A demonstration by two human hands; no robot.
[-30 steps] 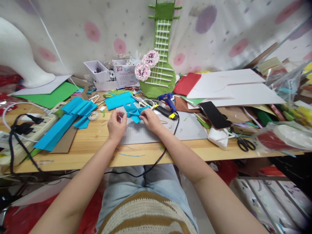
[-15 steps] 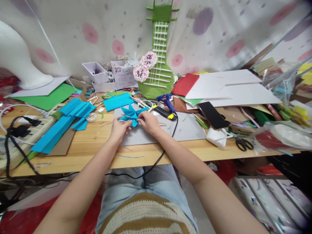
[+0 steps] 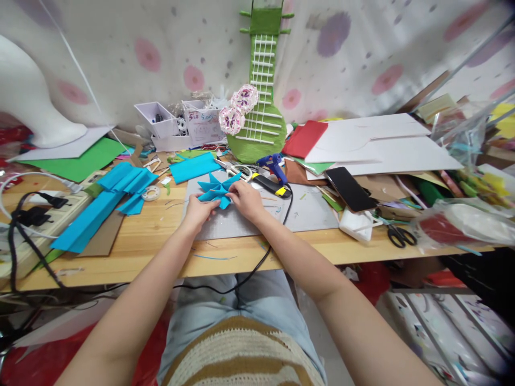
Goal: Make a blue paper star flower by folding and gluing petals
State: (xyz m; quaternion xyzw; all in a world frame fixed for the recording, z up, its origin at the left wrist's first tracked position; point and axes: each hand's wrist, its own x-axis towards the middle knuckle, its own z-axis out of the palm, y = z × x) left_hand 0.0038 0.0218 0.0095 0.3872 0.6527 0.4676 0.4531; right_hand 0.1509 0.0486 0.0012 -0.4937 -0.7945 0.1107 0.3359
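A blue folded paper flower (image 3: pixel 218 187) with pointed petals is held between both hands above the grey cutting mat (image 3: pixel 314 212). My left hand (image 3: pixel 200 209) pinches its lower left side, fingers closed on the paper. On its right side my right hand (image 3: pixel 245 199) grips a petal between thumb and fingers. Just behind lie scissors (image 3: pixel 240 172), a black and yellow cutter (image 3: pixel 270 185) and a blue glue gun (image 3: pixel 273 166). A flat blue paper piece (image 3: pixel 194 168) rests beyond the flower.
Pleated blue paper (image 3: pixel 100 201) lies at left beside a power strip (image 3: pixel 44 228). A green guitar-shaped craft (image 3: pixel 257 131) stands at the back. A phone (image 3: pixel 350 188) and black scissors (image 3: pixel 401 236) lie at right. The glue gun's black cable (image 3: pixel 281 228) crosses the table's front edge.
The paper flower has tilted or turned slightly between my fingers, its petals now pointing a little differently. Both hands keep their hold in nearly the same place.
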